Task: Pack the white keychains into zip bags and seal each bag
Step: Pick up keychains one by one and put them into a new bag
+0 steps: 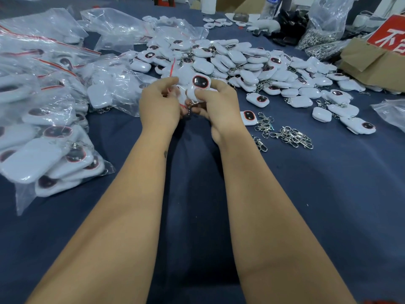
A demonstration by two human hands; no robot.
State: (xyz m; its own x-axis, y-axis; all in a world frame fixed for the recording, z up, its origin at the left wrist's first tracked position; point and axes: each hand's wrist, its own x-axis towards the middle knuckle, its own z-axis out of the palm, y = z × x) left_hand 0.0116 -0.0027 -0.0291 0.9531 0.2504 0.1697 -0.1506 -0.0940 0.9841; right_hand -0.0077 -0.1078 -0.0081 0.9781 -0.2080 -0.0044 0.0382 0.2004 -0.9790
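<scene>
Above the middle of the counter (285, 194), between my two hands, I hold one white keychain (198, 85) upright, its dark red-rimmed window facing me; my right hand (215, 106) has its grip clamped on the lower body of it, thumb pressed across the front, while its small chain and clasp (189, 108) hang down between my palms; my left hand (160, 104) has its grip closed on a clear zip bag (178, 84), fingers and thumb pinching the thin film just beside the keychain, the bag's red seal strip (172, 68) rising above my fingertips; whether the keychain is partly inside the bag I cannot tell, since the plastic is nearly invisible there; just behind my hands lies the heap of loose keychains (241, 62), white shells tumbled over one another, some window-up and some face-down, spreading away to the right; one single keychain (248, 117) lies on the cloth just beside my right wrist, and near it a tangle of loose metal clasps (289, 134); to my left the filled bags (43, 128) are stacked in a sliding pile, each with white shells showing through and red strips along the tops; at the far right corner sits a cardboard box (368, 60) with a red sign (392, 38) leaning on it, and beyond that a clear sack of metal rings (322, 38).
</scene>
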